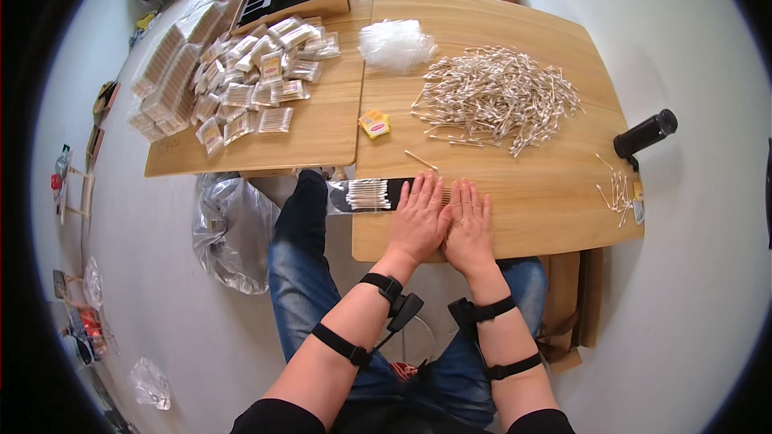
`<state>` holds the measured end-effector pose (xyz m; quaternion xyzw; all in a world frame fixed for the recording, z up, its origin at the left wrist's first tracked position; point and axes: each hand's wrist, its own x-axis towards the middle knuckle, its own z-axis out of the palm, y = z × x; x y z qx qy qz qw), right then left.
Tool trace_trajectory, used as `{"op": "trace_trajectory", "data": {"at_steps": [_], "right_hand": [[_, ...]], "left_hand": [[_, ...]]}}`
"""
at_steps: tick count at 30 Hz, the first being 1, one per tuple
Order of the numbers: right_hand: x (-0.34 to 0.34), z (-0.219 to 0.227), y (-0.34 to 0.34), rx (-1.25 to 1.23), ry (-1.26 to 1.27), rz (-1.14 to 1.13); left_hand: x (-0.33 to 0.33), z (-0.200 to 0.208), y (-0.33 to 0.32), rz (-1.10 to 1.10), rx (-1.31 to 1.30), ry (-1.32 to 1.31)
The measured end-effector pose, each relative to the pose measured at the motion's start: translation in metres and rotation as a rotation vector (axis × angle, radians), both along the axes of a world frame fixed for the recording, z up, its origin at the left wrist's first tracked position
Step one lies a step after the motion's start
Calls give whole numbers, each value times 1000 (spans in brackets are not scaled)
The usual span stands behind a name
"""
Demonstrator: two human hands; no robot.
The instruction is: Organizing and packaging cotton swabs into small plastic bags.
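Observation:
My left hand (420,215) and my right hand (469,223) lie flat side by side near the table's front edge, fingers stretched forward and thumbs close together. Just left of my left hand, a neat row of cotton swabs (368,194) rests in a clear plastic bag (339,197) that reaches past the table edge. A dark strip (396,190) shows beside the row and runs under my left fingers. What lies beneath my palms is mostly hidden. One loose cotton swab (420,160) is just beyond my fingertips.
A big heap of cotton swabs (498,96) covers the far right, with empty clear bags (396,46) and yellow cards (375,124) beside it. Filled swab packets (261,72) pile up at left. A black cylinder (646,134) and scattered swabs (618,194) are at right.

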<state>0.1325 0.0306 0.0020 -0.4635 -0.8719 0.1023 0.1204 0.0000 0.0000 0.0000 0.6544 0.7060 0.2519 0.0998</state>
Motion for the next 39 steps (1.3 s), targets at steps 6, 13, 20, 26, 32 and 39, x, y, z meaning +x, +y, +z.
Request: {"op": "trace_trajectory", "data": {"at_steps": [6, 13, 20, 26, 32, 39], "right_hand": [[-12, 5, -3, 32, -163, -28], [-12, 11, -3, 24, -145, -21], [-28, 12, -1, 68, -131, 40], [-41, 12, 1, 55, -127, 109], [-56, 16, 4, 43, -123, 154], [-81, 11, -2, 62, -86, 204]], "left_hand": [[-5, 1, -6, -43, 20, 54], [-55, 8, -22, 146, 404, -377], [-128, -25, -33, 488, 276, -41], [-128, -44, -28, 499, 84, -110], [-131, -53, -30, 459, 67, -239], [-126, -46, -28, 456, 73, -237]]}}
